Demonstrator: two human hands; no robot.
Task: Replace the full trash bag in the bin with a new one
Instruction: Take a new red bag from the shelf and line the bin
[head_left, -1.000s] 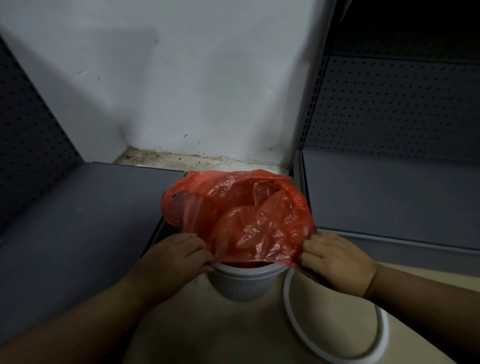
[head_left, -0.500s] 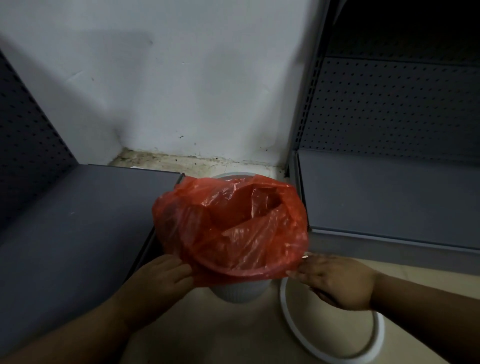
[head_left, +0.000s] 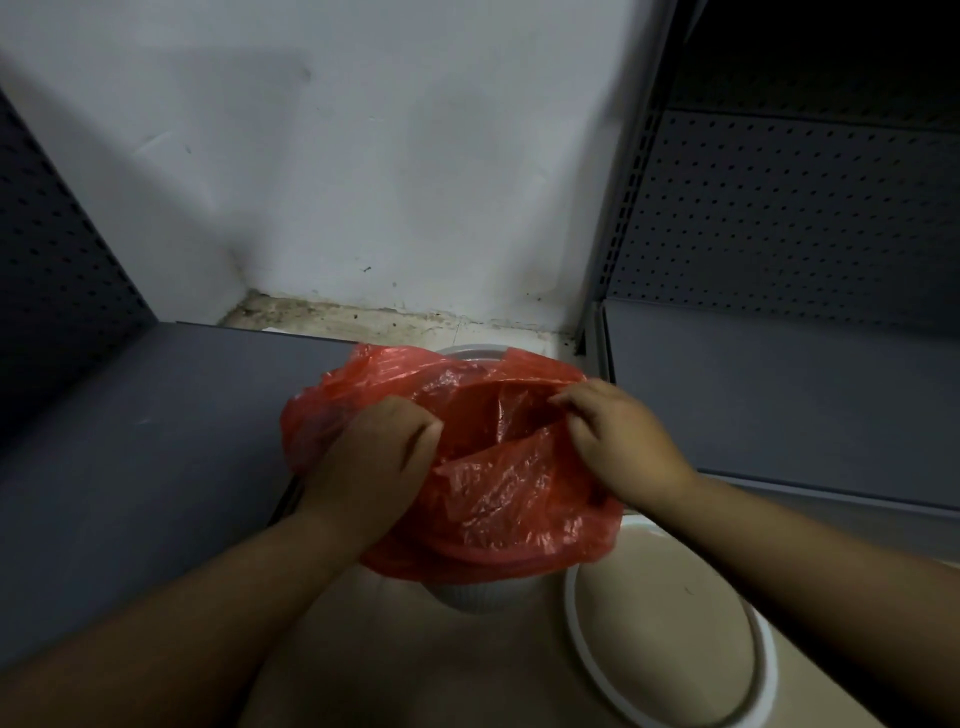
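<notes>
- The red bag (head_left: 498, 493) sat at frame centre, draped over the white bin (head_left: 480, 597), wedged between grey shelves (head_left: 130, 467) left and right.
- It looked thin, crinkled, mouth open.
- The left hand (head_left: 371, 462) and right hand (head_left: 618, 447) pinched its rim, fingers closed.
- A white ring (head_left: 758, 670) lay lower right; the bin was mostly hidden.

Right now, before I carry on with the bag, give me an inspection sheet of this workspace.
Surface: beige floor, grimy along the wall base.
Job's things: red trash bag draped over the white ribbed bin, mouth open; contents cannot be told.
Clutter: white ring lying flat on the floor, right of the bin.
Grippers: left hand and right hand both pinching the bag's rim.
Cables: nothing seen.
Surroundings: white wall behind; grey perforated shelving on both sides.
</notes>
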